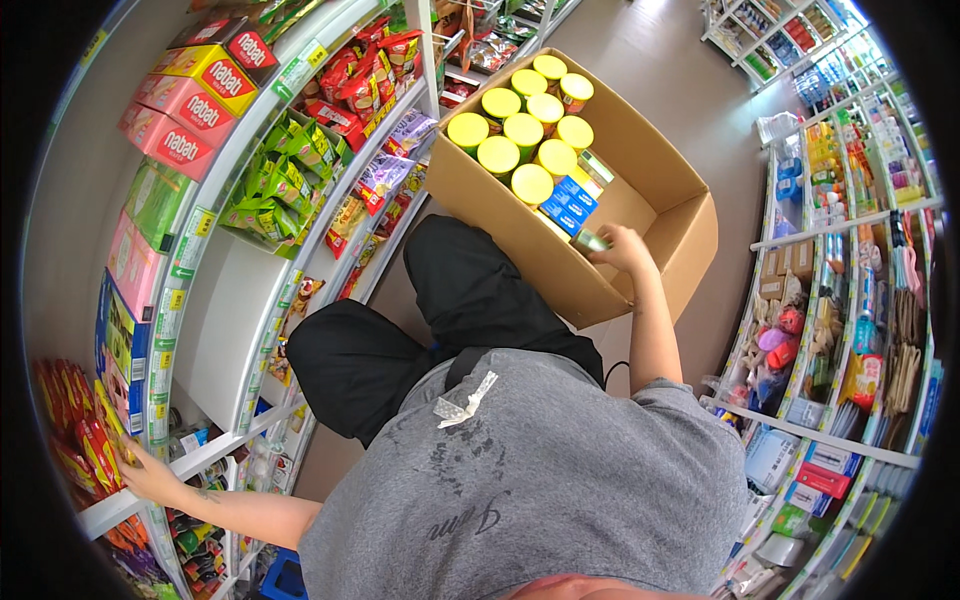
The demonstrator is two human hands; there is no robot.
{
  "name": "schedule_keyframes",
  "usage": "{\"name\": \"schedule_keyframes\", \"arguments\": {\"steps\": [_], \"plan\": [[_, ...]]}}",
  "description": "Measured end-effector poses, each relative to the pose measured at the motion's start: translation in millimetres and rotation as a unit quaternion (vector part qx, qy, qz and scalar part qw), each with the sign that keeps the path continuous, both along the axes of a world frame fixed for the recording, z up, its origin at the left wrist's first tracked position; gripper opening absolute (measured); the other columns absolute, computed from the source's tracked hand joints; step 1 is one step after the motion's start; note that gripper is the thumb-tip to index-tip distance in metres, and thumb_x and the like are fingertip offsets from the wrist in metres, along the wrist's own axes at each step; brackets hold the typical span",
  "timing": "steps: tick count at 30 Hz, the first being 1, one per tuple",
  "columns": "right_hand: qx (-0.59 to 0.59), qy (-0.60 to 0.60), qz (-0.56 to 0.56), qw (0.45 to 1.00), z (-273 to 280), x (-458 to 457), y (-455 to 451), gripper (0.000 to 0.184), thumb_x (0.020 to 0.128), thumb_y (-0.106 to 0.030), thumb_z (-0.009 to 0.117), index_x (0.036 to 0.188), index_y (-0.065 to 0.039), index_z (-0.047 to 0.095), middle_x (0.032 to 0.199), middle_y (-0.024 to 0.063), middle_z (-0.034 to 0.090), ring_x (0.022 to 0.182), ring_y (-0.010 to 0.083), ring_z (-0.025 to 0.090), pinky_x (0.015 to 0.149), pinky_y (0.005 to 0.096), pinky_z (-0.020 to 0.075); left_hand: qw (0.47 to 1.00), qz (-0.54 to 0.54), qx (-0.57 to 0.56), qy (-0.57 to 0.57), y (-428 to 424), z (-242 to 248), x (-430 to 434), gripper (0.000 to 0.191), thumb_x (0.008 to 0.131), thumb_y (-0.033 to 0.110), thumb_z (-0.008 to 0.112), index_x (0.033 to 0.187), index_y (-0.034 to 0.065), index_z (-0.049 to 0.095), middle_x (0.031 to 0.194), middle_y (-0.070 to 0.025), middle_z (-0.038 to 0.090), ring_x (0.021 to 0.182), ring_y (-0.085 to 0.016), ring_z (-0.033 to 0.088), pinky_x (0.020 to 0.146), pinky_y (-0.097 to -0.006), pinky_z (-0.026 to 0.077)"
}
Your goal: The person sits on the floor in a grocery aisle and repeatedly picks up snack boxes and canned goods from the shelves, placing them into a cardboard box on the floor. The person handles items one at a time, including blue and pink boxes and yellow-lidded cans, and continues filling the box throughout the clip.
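Note:
A large open cardboard box (517, 232) stands in front of me to the right. Inside it are several canisters with yellow lids (532, 184), some small blue boxes (571, 202) and a small green and white box (595, 169). My right hand (624, 249) reaches into the box, its fingers on a small green package (590, 241). On the left, my left hand (147, 469) rests at the shelf beside a yellow packet (111, 412) and red snack packets (96, 450); whether it grips the yellow packet is unclear.
Stacked wafer boxes (180, 144), green snack bags (289, 176) in a carton and red bags (371, 75) fill the curved-looking left shelves. A white metal shelf edge (112, 511) lies under my left hand. Stocked shelves (825, 427) line the right side of the aisle floor (645, 71).

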State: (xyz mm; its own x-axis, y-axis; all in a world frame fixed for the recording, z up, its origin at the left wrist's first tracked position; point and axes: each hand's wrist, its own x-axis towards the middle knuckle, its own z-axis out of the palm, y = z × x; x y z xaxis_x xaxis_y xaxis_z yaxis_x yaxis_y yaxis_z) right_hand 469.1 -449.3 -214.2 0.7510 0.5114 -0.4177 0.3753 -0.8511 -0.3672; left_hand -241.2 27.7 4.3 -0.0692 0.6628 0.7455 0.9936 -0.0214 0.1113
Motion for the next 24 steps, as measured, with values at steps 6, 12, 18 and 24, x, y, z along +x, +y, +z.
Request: {"name": "schedule_keyframes", "arguments": {"steps": [6, 12, 18, 24], "plan": [[-0.008, 0.236, 0.035, 0.971, -6, 1, 2, 0.073, 0.094, -0.068, 0.053, 0.143, -0.014, 0.056, 0.134, 0.0147, 0.063, 0.125, 0.0267, 0.059, 0.099, 0.0386, 0.0494, 0.995, 0.096, -0.002, 0.04, -10, 5, 17, 0.063, 0.09, 0.06, 0.058, 0.13, 0.013, 0.067, 0.127, -0.0222, 0.062, 0.117, -0.038, 0.057, 0.1, -0.047, 0.045], [0.036, 0.285, -0.085, 0.954, -7, -5, 4, 0.091, 0.09, -0.082, 0.037, 0.136, -0.007, 0.062, 0.135, 0.0177, 0.062, 0.122, 0.0306, 0.06, 0.101, 0.037, 0.0476, 0.983, 0.183, -0.007, 0.004, -12, 2, 29, 0.063, 0.083, 0.064, 0.064, 0.128, 0.0203, 0.069, 0.122, -0.0247, 0.061, 0.118, -0.039, 0.054, 0.099, -0.0519, 0.043], [0.037, 0.211, -0.049, 0.976, -48, 11, 5, 0.1, 0.09, -0.085, 0.022, 0.139, -0.005, 0.059, 0.142, 0.0187, 0.056, 0.134, 0.0341, 0.051, 0.109, 0.045, 0.0386, 0.982, 0.162, 0.065, -0.067, -13, 3, 59, 0.064, 0.083, 0.069, 0.062, 0.118, 0.0173, 0.072, 0.122, -0.0228, 0.062, 0.119, -0.037, 0.054, 0.097, -0.0528, 0.043], [0.05, 0.339, -0.122, 0.932, -36, -1, 16, 0.11, 0.086, -0.09, 0.009, 0.139, -0.007, 0.06, 0.133, 0.0157, 0.062, 0.119, 0.0231, 0.056, 0.103, 0.0363, 0.0392, 0.99, 0.101, 0.075, -0.06, 10, -11, 15, 0.061, 0.082, 0.066, 0.069, 0.116, 0.0157, 0.073, 0.12, -0.0155, 0.063, 0.116, -0.032, 0.057, 0.094, -0.0477, 0.048]]}}
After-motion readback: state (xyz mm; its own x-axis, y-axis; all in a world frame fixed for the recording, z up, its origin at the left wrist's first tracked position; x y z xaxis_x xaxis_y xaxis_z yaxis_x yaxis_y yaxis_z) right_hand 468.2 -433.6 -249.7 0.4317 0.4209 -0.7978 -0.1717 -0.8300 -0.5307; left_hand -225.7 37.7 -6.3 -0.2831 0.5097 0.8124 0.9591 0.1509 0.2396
